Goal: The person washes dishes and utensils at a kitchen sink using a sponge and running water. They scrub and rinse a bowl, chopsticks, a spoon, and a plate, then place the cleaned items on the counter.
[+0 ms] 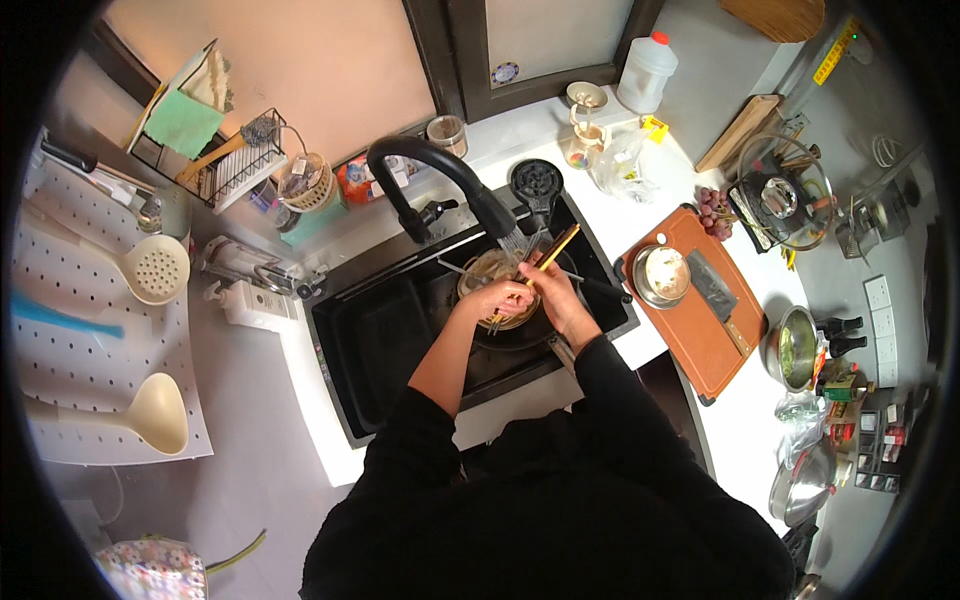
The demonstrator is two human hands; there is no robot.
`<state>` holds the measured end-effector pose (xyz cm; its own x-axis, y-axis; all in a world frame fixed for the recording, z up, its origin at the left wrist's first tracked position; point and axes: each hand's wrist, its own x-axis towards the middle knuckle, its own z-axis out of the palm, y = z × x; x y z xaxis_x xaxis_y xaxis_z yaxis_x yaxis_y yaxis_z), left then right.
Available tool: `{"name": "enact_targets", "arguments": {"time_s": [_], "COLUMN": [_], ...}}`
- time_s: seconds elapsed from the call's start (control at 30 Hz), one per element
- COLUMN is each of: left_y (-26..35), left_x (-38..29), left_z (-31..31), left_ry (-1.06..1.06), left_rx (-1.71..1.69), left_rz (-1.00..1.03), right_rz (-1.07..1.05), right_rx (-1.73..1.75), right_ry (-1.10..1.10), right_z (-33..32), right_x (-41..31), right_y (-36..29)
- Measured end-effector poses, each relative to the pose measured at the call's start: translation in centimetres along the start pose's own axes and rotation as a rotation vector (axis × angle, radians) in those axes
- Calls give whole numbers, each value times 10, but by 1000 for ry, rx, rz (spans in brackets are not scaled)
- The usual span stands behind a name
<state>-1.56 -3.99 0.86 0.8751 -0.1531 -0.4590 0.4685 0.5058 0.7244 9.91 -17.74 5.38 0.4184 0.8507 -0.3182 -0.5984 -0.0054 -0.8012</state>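
Observation:
Both hands are over the black sink [375, 352], under the black pull-down faucet [457, 180], from which water runs. My left hand [504, 299] is closed around the lower part of a bundle of chopsticks [559, 253]. My right hand [553, 289] grips the same bundle a little higher up, its fingers close to the left ones. The chopsticks slant up to the right, some yellow, some dark. Beneath the hands, bowls [480, 274] and other dishes lie stacked in the sink, partly hidden by the hands. A dark pan handle [604, 291] points right across the basin.
Right of the sink, an orange cutting board [675, 330] holds a cleaver [714, 289] and a metal bowl [651, 289]. Beyond are grapes [715, 213], a steel bowl of greens [793, 349] and a plastic bag [626, 169]. A soap bottle [259, 304] stands left of the sink.

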Motion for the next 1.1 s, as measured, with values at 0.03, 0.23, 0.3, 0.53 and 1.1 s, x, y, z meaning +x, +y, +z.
{"name": "enact_targets", "arguments": {"time_s": [0.03,0.23,0.3,0.53,1.1], "left_y": [7,20,22,-46,-71], "left_x": [0,-8,-16,-43,17], "left_z": [3,-14,-17,-49,-57], "left_ry": [-97,-138,-84,142,803], "left_rx": [-46,-28,31,-539,-961], "left_rz": [-21,-106,-31,195,303], "right_rz": [67,145,90,-48,28], "right_rx": [101,80,229,268,144], "right_ry": [-29,11,43,64,-133], "right_z": [-1,16,13,28,29], "right_x": [8,49,69,72,52], "right_y": [-10,-8,12,7,8]}}
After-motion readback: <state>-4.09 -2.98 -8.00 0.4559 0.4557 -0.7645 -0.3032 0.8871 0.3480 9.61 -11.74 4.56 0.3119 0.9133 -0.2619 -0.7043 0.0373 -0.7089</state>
